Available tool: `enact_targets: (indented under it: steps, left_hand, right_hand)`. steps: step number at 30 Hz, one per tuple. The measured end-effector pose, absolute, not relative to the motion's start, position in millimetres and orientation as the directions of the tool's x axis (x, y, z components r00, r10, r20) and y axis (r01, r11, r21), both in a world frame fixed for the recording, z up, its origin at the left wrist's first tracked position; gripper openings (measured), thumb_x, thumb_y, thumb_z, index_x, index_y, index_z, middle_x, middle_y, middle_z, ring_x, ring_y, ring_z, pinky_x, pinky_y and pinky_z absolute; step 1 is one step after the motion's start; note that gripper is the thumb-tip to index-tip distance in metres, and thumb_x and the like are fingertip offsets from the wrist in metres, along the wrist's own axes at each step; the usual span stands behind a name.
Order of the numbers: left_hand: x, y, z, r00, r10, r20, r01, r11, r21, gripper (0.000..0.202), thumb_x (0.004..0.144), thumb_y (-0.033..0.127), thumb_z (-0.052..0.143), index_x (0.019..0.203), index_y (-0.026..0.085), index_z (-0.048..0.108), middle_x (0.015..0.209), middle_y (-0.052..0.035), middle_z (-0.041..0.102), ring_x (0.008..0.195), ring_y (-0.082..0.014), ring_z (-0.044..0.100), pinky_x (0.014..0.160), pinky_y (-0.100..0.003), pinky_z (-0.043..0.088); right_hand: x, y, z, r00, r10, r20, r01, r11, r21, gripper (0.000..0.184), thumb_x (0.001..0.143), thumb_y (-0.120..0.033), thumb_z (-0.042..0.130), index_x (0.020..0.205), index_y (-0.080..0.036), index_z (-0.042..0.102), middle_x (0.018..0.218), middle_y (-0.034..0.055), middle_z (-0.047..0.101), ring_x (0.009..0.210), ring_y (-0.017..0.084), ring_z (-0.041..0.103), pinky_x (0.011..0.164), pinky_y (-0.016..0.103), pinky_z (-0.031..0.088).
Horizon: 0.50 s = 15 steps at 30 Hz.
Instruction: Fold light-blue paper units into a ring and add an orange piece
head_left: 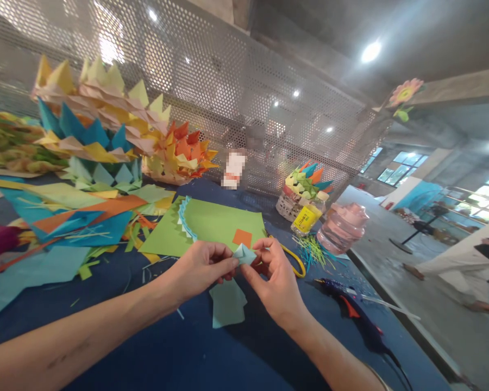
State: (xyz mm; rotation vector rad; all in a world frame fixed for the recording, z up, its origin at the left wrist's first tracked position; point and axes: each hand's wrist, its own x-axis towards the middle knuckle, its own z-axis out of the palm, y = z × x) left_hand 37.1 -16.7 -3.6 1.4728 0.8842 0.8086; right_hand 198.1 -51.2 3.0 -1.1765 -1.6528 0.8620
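At frame centre, a folded pale-blue paper piece point(243, 253) is pinched by left hand point(204, 267) and right hand point(274, 282), flanked by a green sheet point(215, 222), glue gun point(350, 309) and pink jar point(342, 228).

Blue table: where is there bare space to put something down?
Bare cloth of the blue table lies between the forearms, below the teal paper squares, and in a strip between the right hand and the glue gun. Crowded: paper scraps at the left, the green sheet beyond the left hand, which pinches a folded paper piece with the right.
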Motion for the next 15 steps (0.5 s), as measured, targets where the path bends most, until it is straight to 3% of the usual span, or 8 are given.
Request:
enact_targets:
  steps: [4, 7, 15]
  left_hand:
    - [35.3, -15.6, -1.9, 0.485, 0.875, 0.0, 0.106, -0.059, 0.993, 0.018, 0.07, 0.034, 0.056, 0.064, 0.017, 0.056, 0.057, 0.0041, 0.054, 0.055, -0.0109, 0.049, 0.056, -0.024, 0.037]
    - [34.3, -14.5, -1.5, 0.492, 0.871, 0.003, 0.114, -0.068, 0.991, 0.014, 0.069, 0.03, 0.056, 0.063, 0.017, 0.056, 0.056, 0.0041, 0.055, 0.056, -0.011, 0.05, 0.057, -0.023, 0.037]
    - [34.6, -17.0, 1.0, 0.475, 0.875, -0.091, -0.058, 0.134, 0.989, 0.023, 0.073, 0.039, 0.061, 0.072, 0.016, 0.056, 0.064, 0.0031, 0.058, 0.064, -0.0126, 0.06, 0.06, -0.024, 0.043]
  right_hand:
    - [200.8, -50.3, 3.2, -0.162, 0.938, 0.306, 0.376, 0.345, -0.86, 0.025, 0.085, -0.028, 0.055, 0.105, -0.022, 0.041, 0.089, 0.0023, 0.059, 0.077, 0.015, 0.059, 0.069, 0.028, 0.047]
    - [202.4, -49.0, 6.1, -0.135, 0.936, 0.326, 0.39, 0.352, -0.851, 0.016, 0.087, -0.026, 0.05, 0.102, -0.022, 0.043, 0.085, 0.0015, 0.057, 0.073, 0.013, 0.057, 0.064, 0.025, 0.046]
    - [200.8, -49.3, 7.7, -0.189, 0.911, 0.365, 0.44, 0.411, -0.798, 0.004, 0.082, -0.019, 0.054, 0.086, -0.02, 0.053, 0.076, -0.0004, 0.056, 0.068, 0.012, 0.056, 0.062, 0.023, 0.047]
